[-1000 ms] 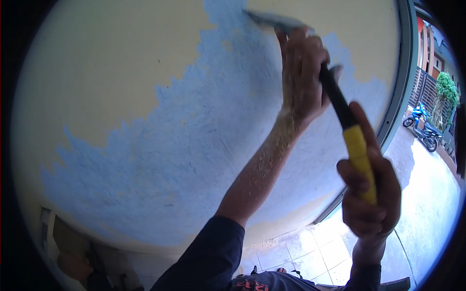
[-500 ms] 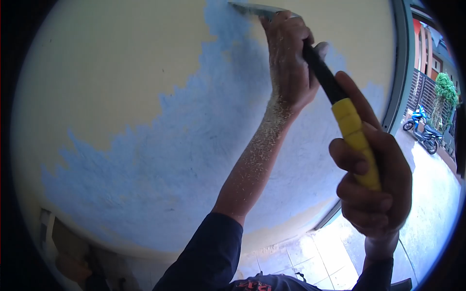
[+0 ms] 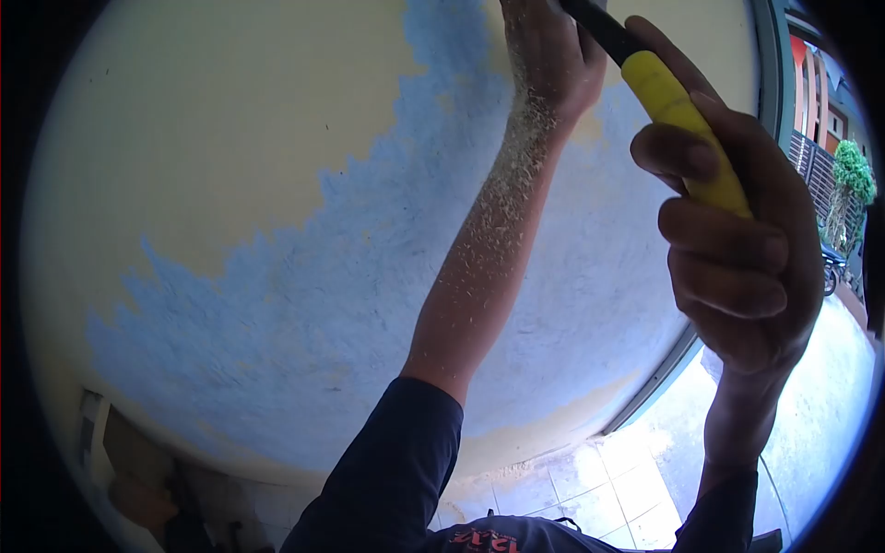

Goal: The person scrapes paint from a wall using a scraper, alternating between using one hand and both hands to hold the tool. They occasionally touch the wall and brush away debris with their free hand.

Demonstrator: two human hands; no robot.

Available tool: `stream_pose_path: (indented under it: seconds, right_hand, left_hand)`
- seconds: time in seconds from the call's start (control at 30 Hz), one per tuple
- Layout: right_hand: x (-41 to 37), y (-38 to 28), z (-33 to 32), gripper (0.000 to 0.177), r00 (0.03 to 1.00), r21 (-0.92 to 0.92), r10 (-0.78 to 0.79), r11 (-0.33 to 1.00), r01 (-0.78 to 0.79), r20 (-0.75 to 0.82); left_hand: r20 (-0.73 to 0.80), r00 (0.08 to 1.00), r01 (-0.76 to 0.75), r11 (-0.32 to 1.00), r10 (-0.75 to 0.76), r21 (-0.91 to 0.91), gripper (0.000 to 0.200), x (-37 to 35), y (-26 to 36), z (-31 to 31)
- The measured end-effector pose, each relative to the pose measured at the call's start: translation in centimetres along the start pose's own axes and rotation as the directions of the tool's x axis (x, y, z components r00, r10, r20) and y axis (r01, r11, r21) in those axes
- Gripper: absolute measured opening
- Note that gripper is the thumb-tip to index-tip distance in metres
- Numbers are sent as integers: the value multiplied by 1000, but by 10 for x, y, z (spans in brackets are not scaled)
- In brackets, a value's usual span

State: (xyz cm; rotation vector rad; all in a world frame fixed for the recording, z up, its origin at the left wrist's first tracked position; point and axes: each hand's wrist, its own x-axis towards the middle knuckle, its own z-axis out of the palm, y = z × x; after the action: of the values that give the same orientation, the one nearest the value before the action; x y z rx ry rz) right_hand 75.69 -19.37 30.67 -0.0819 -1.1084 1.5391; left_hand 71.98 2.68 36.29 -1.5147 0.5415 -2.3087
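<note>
My right hand (image 3: 737,221) is wrapped round the yellow taped grip of a scraper handle (image 3: 673,106), its index finger stretched along the shaft. The shaft's black part runs up and left to the top edge, near my left hand (image 3: 548,51). Only the lower part of my left hand shows; its fingers and the blade are cut off by the frame. Pale flakes cling to my left wrist and forearm. Behind both hands stands a wall (image 3: 230,138) with cream paint above and a jagged bluish bare area (image 3: 369,304) below.
A grey-green frame edge (image 3: 776,83) bounds the wall at the right. Beyond it are a dark fence (image 3: 811,170), a green plant (image 3: 853,175) and part of a motorbike (image 3: 832,269). Pale floor tiles (image 3: 590,479) lie below. A brown object stands at the lower left.
Both hands and the scraper have moved up in the view, taking the blade and my left fingers out of the frame. My right hand is also slightly further right.
</note>
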Motion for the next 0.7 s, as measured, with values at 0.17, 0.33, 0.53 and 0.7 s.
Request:
stream_pose_path:
  seconds: [0.17, 0.33, 0.53, 0.7]
  right_hand:
    - [-19, 27, -28, 52, 994, 91, -57, 995, 48, 94]
    - [-7, 13, -6, 51, 998, 30, -15, 999, 12, 69]
    - [-17, -1, -11, 52, 999, 67, 23, 998, -19, -49]
    - [-59, 55, -37, 54, 968, 125, -62, 988, 94, -242]
  left_hand:
    - [34, 992, -124, 991, 123, 46, 24, -19, 21, -15]
    - [78, 997, 25, 998, -30, 60, 23, -20, 19, -7]
    - [68, 998, 9, 999, -12, 52, 23, -25, 23, -2]
    - [5, 994, 111, 994, -112, 3, 25, -79, 63, -10]
